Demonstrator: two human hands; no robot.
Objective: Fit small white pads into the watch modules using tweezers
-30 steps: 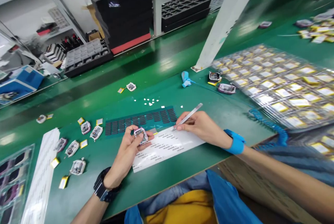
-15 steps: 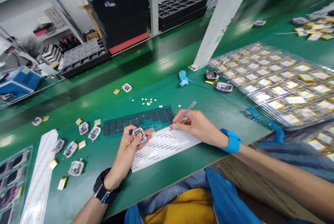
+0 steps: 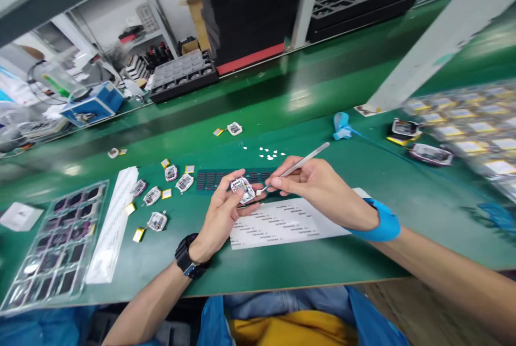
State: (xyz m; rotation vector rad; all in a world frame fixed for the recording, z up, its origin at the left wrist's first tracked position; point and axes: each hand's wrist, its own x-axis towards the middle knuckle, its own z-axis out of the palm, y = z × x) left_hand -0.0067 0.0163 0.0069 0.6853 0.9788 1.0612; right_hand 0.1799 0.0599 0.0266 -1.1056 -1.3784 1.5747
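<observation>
Nearest to the camera are the blue and yellow clothes [image 3: 294,327] of the person, just below the front edge of the green desk [image 3: 342,268]. A black watch [image 3: 188,257] is on the left wrist, and a blue band [image 3: 385,221] is around the right one. Over the desk, the left hand [image 3: 226,201] holds a small open case [image 3: 243,190] with its inner parts facing up; the thumb lies on it and the other fingers are bent around its edges. The right hand [image 3: 314,182] has the fingers pinching a thin metal tool [image 3: 308,158], which is tilted, its lower end pointing to the case. At this end, just beside the case, there is a small white piece [image 3: 259,193]; whether it touches the case, I cannot tell. Under the hands lies a white printed sheet [image 3: 278,225], and right behind it a sheet of dark strips [image 3: 209,179]. At the left are a clear tray [image 3: 52,249], a white paper strip [image 3: 115,228] and several other cases, for example one [image 3: 157,221] near a yellow-edged battery [image 3: 138,235]. Farther away are scattered white bits [image 3: 268,153], a blue clip [image 3: 342,127] and, to the right, rows of batteries [image 3: 479,125]. Tall black trays [image 3: 252,18] stand stacked at the back.
</observation>
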